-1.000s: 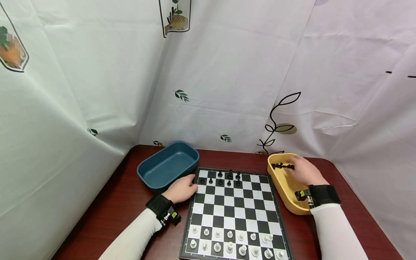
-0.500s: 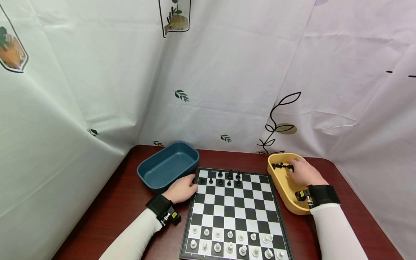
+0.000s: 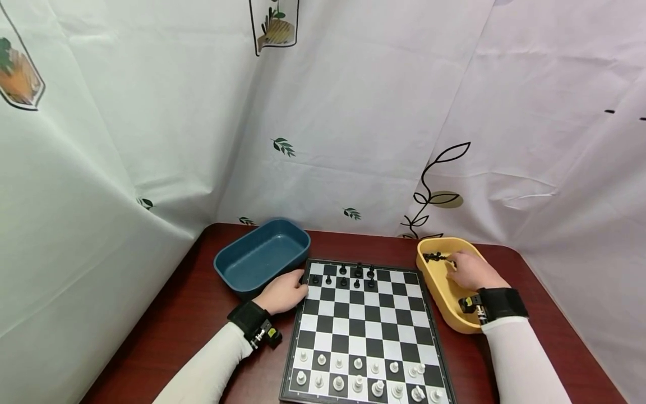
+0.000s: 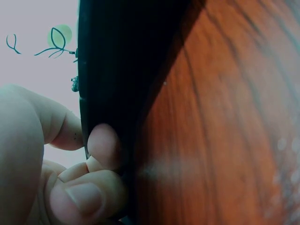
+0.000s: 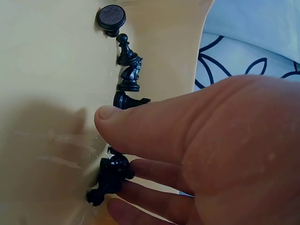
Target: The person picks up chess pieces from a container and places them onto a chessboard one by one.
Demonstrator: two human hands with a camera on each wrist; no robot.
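right hand (image 3: 466, 270) in yellow tray (image 3: 435, 280), right of frame, fingers curling round black piece (image 5: 110, 177); pinch firmly, lift straight. left hand (image 3: 284, 292) grips chessboard (image 3: 363, 331) edge; hold steady.

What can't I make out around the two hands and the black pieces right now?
- Head view: black pieces in the yellow tray are too small to identify.
- Right wrist view: the right hand covers part of the black piece at its fingers.
- Left wrist view: the chessboard edge blocks its squares.
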